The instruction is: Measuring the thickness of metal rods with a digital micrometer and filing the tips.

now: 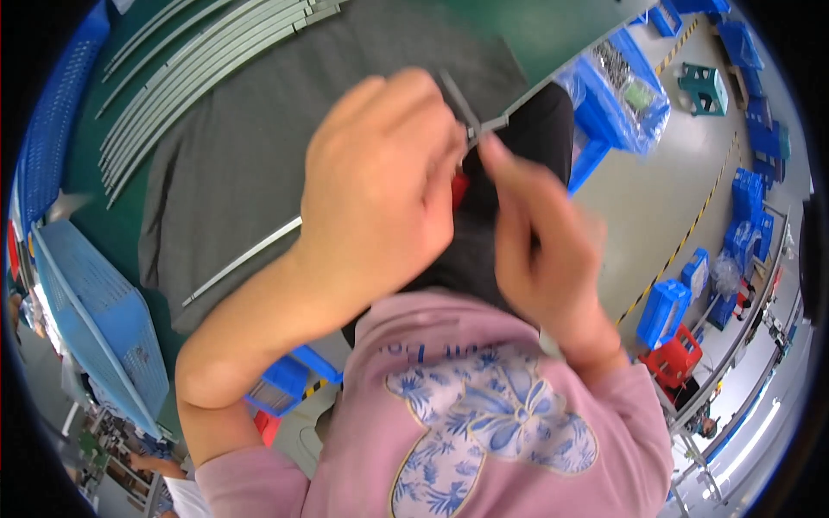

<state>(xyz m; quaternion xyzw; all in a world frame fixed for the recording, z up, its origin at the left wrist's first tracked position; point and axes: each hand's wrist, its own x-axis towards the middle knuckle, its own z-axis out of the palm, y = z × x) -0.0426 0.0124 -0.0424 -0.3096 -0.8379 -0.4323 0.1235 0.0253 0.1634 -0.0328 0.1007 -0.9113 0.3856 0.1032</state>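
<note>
While both hands (458, 198) pinch a thin metal strip (462, 108), a blue bin (604, 95) holds bagged parts (635, 91).

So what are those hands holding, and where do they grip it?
A thin grey metal strip, pinched at its near end between left hand and right hand.

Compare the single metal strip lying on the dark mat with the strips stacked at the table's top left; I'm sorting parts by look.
The single strip lies alone on the dark mat, close to the left hand; the stacked strips lie side by side on the green table, off the mat. The single strip looks shorter; the stacked ones run longer. Both are thin, pale metal, lying flat.
</note>
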